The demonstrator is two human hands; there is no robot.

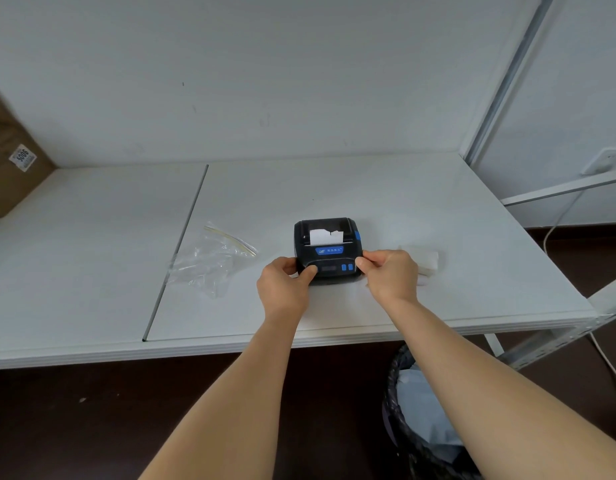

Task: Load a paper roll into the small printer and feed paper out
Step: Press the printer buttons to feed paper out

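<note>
A small black plastic printer [328, 249] with blue buttons and a blue label strip sits on the white tabletop [421, 209], near the front edge and a little right of the table's middle. A short tongue of white paper [325, 236] with a ragged, torn top edge sticks up out of the slot on the printer's upper side. The paper roll itself is hidden inside the housing.

The left hand [284, 289] grips the printer's near left corner: its thumb lies on the front panel beside the dark display window, while the other fingers curl round the left side. The right hand [391, 275] holds the near right corner, with thumb and forefinger pinching the edge just beside the two blue buttons and the remaining fingers curled underneath.

Just behind the right hand, a folded piece of white paper [426, 259] lies on the table. To the left of the printer lies a crumpled clear plastic zip bag [213, 261] with a yellowish seal strip, near a thin dark seam [176, 252] that runs across the tabletop. A brown cardboard box [8, 161] with a white sticker stands at the far left against the wall. Under the table's right front corner stands a black mesh wastebasket [421, 417] lined with a pale bag.
</note>
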